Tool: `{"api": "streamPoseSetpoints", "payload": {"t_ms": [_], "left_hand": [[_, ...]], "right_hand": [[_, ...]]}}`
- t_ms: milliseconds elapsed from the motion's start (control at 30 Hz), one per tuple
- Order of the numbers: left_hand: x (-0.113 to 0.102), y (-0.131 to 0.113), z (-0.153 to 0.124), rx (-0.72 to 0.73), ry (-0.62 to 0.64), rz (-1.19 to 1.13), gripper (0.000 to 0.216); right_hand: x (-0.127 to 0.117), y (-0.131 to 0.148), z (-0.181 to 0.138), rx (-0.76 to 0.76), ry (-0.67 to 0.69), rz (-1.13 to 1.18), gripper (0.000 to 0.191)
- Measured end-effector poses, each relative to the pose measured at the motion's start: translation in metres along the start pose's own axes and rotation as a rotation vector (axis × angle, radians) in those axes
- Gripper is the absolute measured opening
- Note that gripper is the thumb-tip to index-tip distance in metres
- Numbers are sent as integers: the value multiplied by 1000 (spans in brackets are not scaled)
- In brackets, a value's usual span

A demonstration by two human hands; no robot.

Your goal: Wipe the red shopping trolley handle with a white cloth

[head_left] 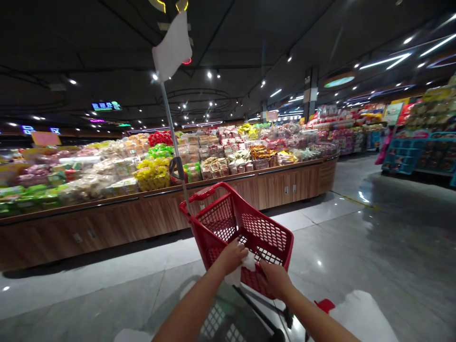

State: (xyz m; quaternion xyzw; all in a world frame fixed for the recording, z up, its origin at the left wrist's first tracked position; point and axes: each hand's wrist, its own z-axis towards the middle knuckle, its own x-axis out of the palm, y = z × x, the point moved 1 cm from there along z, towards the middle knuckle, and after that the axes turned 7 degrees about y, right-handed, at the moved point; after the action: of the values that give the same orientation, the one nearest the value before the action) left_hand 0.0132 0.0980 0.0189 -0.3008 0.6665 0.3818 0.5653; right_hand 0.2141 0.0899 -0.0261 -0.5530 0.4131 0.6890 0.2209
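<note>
A red plastic shopping basket [213, 218] rides in front of me on a small cart, tilted, with a thin metal pole carrying a white flag [173, 45] rising from it. My left hand [232, 256] grips the basket's near rim and presses a white cloth or paper [245, 266] against it. My right hand [275, 279] is closed on the same rim just to the right. Both forearms reach in from the bottom of the view. The basket looks empty inside.
A long curved wooden display counter [142, 216] piled with packaged snacks runs across the left and middle. More shelves [420, 152] stand at the right. Glossy grey tiled floor [374, 247] spreads to the right. A white bag or cloth [359, 316] lies at lower right.
</note>
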Motion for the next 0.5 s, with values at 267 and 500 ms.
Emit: {"api": "streamPoseSetpoints", "payload": {"t_ms": [267,500], "left_hand": [[-53,115,-100,-505,-112,151,27],[-25,51,-80,-488,-74,34,21]], "right_hand": [[-7,-30,1,-69,-37,-77,27],[-7,-17,16,-59,-17,-136,31]]}}
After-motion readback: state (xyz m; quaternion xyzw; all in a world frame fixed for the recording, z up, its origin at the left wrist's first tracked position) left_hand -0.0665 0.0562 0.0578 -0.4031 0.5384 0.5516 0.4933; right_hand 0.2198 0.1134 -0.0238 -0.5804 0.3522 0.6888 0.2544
